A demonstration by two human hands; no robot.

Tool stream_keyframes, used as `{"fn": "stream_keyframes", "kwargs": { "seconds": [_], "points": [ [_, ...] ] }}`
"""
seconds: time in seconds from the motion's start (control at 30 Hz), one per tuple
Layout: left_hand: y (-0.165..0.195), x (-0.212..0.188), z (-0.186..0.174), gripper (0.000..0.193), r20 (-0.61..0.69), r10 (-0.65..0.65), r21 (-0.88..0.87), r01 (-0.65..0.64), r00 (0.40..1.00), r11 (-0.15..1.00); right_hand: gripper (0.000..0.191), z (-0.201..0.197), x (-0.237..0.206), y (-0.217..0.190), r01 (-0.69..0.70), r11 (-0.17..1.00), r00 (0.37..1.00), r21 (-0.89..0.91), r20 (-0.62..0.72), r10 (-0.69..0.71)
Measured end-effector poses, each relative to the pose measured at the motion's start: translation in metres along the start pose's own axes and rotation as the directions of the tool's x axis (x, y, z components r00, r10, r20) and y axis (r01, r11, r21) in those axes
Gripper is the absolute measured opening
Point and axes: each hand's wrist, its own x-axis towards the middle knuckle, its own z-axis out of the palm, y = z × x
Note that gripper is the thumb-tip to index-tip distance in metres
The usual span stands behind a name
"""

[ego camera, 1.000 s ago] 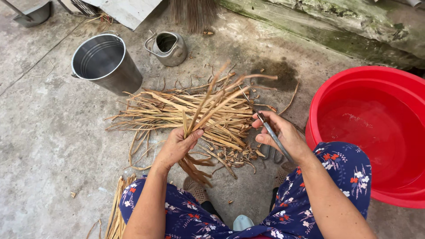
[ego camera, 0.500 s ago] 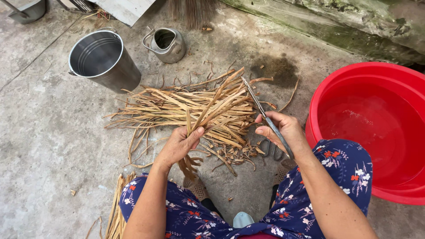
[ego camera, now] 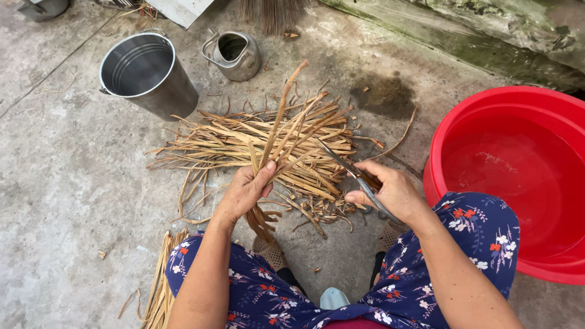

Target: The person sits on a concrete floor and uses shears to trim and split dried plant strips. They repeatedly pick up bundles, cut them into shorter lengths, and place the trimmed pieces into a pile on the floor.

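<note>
The left hand [ego camera: 247,190] has its fingers wrapped tight round a small bunch of dry strips [ego camera: 281,137], stems fanning up and away over the larger pile of strips [ego camera: 244,143] spread on the concrete floor [ego camera: 55,183]. The right hand [ego camera: 390,190] grips a pair of scissors [ego camera: 350,170], fingers closed on the handles, blades pointing toward the bunch and just short of it — whether the blades are parted I cannot tell. This looks like the trimming step: the blades must meet the held strips clear of the left thumb. A red basin [ego camera: 463,122] holding water sits close on the right; a metal bucket [ego camera: 146,76] and small kettle [ego camera: 234,56] stand beyond the pile — open floor lies to the left.
</note>
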Motion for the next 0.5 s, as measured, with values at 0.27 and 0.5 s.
{"fn": "stream_keyframes", "kwargs": {
  "seconds": [0.27,0.5],
  "points": [
    [-0.005,0.003,0.001,0.059,-0.001,0.025,0.145,-0.024,1.000,0.989,0.069,-0.020,0.007,-0.014,-0.118,0.992,0.992,-0.052,-0.046,0.116],
    [0.009,-0.003,0.002,0.044,0.065,-0.032,0.097,0.026,0.997,0.995,0.062,-0.015,0.005,-0.009,0.002,1.000,0.995,-0.026,0.098,0.001]
  ]
}}
